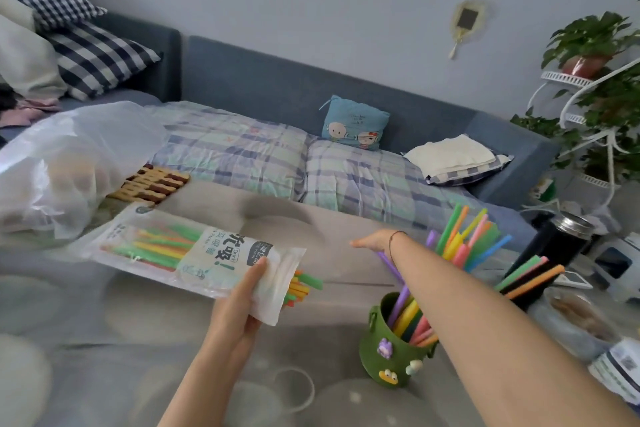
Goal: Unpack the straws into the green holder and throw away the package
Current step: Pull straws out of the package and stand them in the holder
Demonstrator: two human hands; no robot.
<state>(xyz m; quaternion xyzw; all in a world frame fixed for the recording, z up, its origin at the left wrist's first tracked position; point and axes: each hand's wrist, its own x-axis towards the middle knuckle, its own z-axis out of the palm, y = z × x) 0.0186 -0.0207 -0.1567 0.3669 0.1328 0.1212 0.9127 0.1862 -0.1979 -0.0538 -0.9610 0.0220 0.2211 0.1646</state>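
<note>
My left hand [239, 302] grips the white straw package [194, 253] near its open end, where green, yellow and orange straw tips [303, 286] poke out. The package lies tilted over the table, with more coloured straws showing through its clear window. The green holder [391, 354], decorated with small cartoon figures, stands to the right and holds several coloured straws [460, 239] that fan up behind my right forearm. My right hand [375, 241] reaches forward above and beyond the holder, fingers stretched out flat and slightly blurred, with nothing visibly in it.
A large translucent plastic bag [52, 166] and a brown woven mat [152, 184] lie at the left. A black thermos [561, 243] with more straws [530, 276] leaning by it, a clear jar [581, 322] and small boxes crowd the right. A sofa bed [277, 149] runs behind the table.
</note>
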